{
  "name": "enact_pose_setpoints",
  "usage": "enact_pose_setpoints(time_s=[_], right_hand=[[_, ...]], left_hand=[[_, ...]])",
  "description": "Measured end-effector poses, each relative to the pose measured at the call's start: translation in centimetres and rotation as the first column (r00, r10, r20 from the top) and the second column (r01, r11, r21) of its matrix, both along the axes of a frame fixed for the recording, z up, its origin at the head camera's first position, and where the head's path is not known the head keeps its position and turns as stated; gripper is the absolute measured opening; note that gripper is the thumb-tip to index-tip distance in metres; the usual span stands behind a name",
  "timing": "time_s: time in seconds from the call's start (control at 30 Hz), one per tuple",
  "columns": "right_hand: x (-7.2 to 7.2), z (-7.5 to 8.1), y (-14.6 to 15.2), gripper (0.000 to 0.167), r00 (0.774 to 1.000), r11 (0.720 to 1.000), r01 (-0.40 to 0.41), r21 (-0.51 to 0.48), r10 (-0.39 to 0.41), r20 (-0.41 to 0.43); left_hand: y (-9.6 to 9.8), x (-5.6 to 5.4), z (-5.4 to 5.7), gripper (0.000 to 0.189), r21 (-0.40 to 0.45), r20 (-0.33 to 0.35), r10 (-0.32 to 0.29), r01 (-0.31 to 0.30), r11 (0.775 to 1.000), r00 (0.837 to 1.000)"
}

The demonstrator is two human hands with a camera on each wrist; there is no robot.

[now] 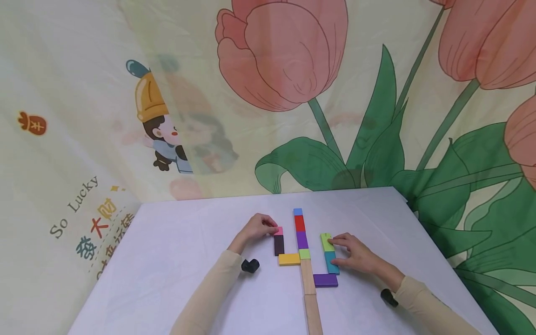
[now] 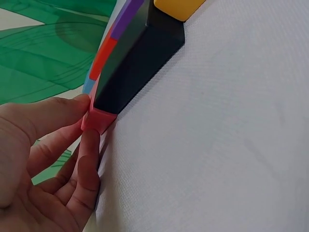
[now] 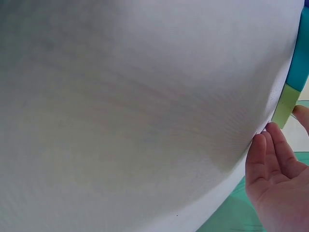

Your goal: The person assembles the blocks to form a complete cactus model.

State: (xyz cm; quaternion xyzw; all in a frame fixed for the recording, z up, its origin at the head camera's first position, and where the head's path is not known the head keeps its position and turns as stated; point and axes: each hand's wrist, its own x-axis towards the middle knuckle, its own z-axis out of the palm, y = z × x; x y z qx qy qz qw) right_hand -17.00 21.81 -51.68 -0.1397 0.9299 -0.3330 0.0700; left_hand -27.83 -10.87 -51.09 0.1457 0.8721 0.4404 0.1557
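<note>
My left hand pinches a small pink block at the far end of a black block. In the left wrist view, the thumb and a finger meet that pink block, which lies against the black block. On the right side, my right hand touches a lime green block and a teal block with loosely extended fingers. The right wrist view has its fingertips by the green block, below the teal block.
A central column runs through blue, red, purple and light green blocks to plain wooden blocks. A yellow block juts left, another purple block right. All lie on a white tabletop.
</note>
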Motion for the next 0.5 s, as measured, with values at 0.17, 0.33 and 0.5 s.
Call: enact_pose_setpoints(time_s=[0.17, 0.33, 0.5], right_hand=[[-0.07, 0.02, 0.04, 0.063, 1.000, 1.000, -0.006, -0.006, 0.006, -0.002], [-0.09, -0.05, 0.14, 0.063, 1.000, 1.000, -0.005, -0.008, 0.005, -0.004], [-0.11, -0.04, 0.25, 0.062, 1.000, 1.000, -0.007, -0.026, 0.007, 0.006]], left_hand=[[-0.04, 0.01, 0.08, 0.013, 0.000, 0.007, 0.003, -0.003, 1.000, 1.000], [0.00, -0.02, 0.15, 0.015, 0.002, 0.015, 0.009, -0.009, 1.000, 1.000], [0.00, -0.01, -0.04, 0.018, 0.030, -0.017, 0.032, -0.032, 0.999, 0.999]])
